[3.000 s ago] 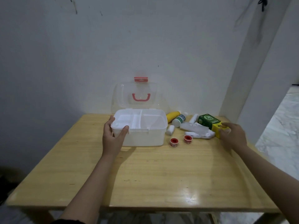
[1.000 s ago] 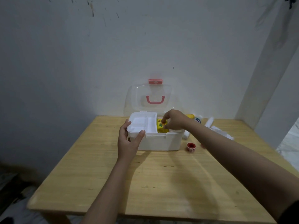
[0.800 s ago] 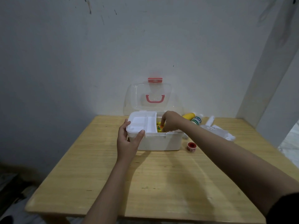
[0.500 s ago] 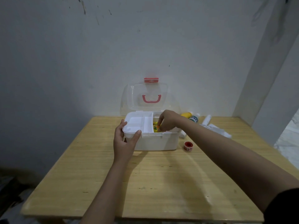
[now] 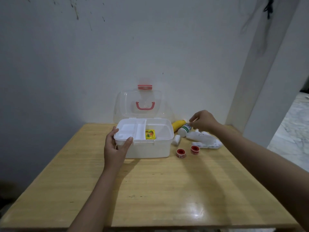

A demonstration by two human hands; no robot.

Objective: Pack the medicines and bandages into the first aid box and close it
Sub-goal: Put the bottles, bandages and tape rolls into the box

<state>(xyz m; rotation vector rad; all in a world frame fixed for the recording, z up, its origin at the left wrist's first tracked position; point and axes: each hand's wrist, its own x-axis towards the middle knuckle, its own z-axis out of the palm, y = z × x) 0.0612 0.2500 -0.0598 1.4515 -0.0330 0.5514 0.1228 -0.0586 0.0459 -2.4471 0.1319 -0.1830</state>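
Fingers of our left hand [image 5: 115, 148] clamp the open first aid box [image 5: 150, 148] — yellow packet [image 5: 150, 134] inside; our right hand [image 5: 203, 121] hovers loosely curled over the white bottle [image 5: 184, 130], empty.

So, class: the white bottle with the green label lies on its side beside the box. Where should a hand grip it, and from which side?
Grip the white bottle with the green label across its round middle, coming from above. It lies flat between the yellow bottle and the white packet, so only its top looks clear. The right hand hovers there.
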